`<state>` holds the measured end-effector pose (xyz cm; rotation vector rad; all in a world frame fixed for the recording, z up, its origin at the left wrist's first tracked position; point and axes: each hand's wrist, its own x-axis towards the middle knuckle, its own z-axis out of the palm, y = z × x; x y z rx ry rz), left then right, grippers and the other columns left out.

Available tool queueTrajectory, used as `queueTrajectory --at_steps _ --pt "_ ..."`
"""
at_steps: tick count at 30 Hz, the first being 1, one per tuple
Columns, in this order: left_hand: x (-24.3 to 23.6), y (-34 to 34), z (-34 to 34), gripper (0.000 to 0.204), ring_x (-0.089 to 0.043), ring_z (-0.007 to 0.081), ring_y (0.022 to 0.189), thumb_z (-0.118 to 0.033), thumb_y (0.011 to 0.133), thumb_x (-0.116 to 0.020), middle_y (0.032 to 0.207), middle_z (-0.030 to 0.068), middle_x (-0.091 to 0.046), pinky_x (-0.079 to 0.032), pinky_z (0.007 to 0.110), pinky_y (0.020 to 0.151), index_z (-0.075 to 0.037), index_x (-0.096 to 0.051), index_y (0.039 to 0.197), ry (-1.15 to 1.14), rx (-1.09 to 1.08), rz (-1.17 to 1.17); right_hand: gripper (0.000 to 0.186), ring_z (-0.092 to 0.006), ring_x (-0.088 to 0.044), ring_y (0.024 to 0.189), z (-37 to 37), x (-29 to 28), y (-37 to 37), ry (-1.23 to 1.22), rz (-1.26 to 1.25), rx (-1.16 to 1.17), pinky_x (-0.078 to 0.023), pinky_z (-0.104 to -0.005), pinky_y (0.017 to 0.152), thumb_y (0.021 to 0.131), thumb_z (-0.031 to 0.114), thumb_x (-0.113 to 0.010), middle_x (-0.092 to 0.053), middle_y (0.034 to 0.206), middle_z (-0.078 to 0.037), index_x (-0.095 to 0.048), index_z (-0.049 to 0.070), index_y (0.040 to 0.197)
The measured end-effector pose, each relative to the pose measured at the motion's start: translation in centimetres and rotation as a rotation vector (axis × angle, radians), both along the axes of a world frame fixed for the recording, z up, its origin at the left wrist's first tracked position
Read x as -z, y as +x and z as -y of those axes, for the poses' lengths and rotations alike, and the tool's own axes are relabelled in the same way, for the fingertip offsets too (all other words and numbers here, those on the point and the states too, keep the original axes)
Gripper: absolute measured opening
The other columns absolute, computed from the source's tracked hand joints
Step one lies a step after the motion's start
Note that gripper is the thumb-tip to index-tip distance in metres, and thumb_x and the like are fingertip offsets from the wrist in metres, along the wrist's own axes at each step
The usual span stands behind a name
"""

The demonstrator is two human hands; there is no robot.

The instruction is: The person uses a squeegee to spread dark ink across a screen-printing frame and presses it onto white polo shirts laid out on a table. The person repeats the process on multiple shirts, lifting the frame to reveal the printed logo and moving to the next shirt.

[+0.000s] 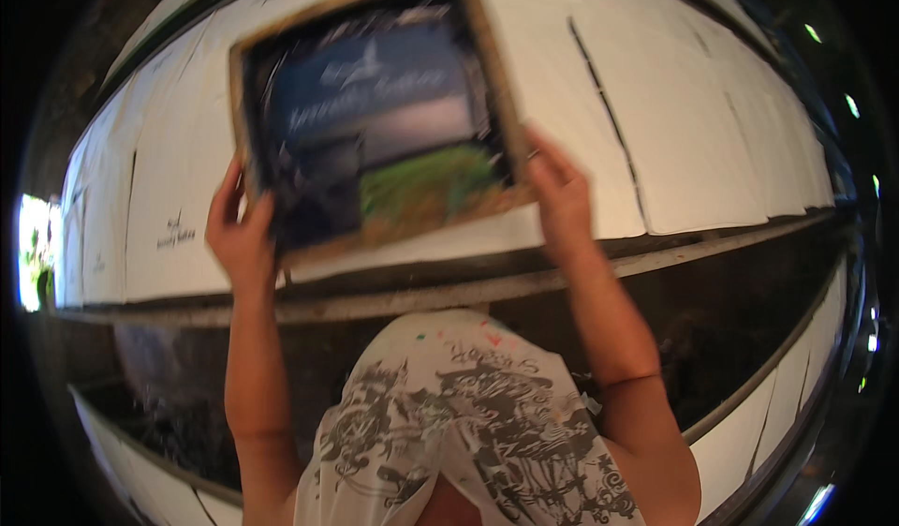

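Observation:
A square wooden-edged screen frame (375,86) is raised over white sheets (665,123), slightly rotated and blurred. Its dark-bordered panel shows blue, a pale band, a green patch and white lettering with a logo. My left hand (239,222) grips the frame's left side near the lower corner, fingers curled on the wood. My right hand (562,193) grips the right side near the other lower corner. Some sheets below carry a small dark printed mark (175,231); the surface directly under the frame is hidden.
A long rail (693,254) runs along the near edge of the sheet-covered table. A dark gap (740,311) lies before it, with more white boards (782,385) in a lower row at right and left. My printed shirt (468,404) fills the lower middle; daylight shows at far left.

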<state>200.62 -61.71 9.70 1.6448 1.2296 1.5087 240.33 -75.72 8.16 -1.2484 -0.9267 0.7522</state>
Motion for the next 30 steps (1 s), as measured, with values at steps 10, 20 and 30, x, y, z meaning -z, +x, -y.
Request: queueTrajectory --at_steps 10,20,30 --pt "2.7 9.5 0.5 0.039 -0.068 0.0282 0.144 0.005 0.09 -0.077 0.163 0.0191 -0.068 -0.065 0.036 0.102 -0.004 -0.084 0.128 0.009 0.112 -0.033 0.06 -0.0244 -0.064 0.147 4.1 3.0 8.3 -0.021 -0.145 -0.038 -0.046 -0.0389 0.128 0.112 0.011 -0.072 -0.068 0.162 -0.018 -0.057 -0.006 0.167" --pt "12.9 10.2 5.7 0.028 -0.063 0.0327 0.151 0.014 0.088 -0.074 0.163 0.0242 -0.062 -0.053 0.045 0.124 0.0 -0.078 0.113 -0.134 0.242 0.162 0.047 -0.0211 -0.069 0.136 10.4 8.9 8.0 -0.332 0.083 0.078 -0.05 -0.0359 0.122 0.112 0.005 -0.07 -0.076 0.149 -0.013 -0.067 -0.006 0.158" --pt "14.9 9.8 7.2 0.026 -0.067 0.0355 0.141 0.011 0.083 -0.077 0.156 0.0235 -0.067 -0.053 0.043 0.12 -0.003 -0.079 0.105 -0.102 0.163 -0.02 0.044 -0.0208 -0.072 0.13 10.9 9.2 7.3 -0.423 0.139 0.112 -0.053 -0.0362 0.118 0.11 0.004 -0.073 -0.079 0.141 -0.013 -0.072 -0.006 0.152"
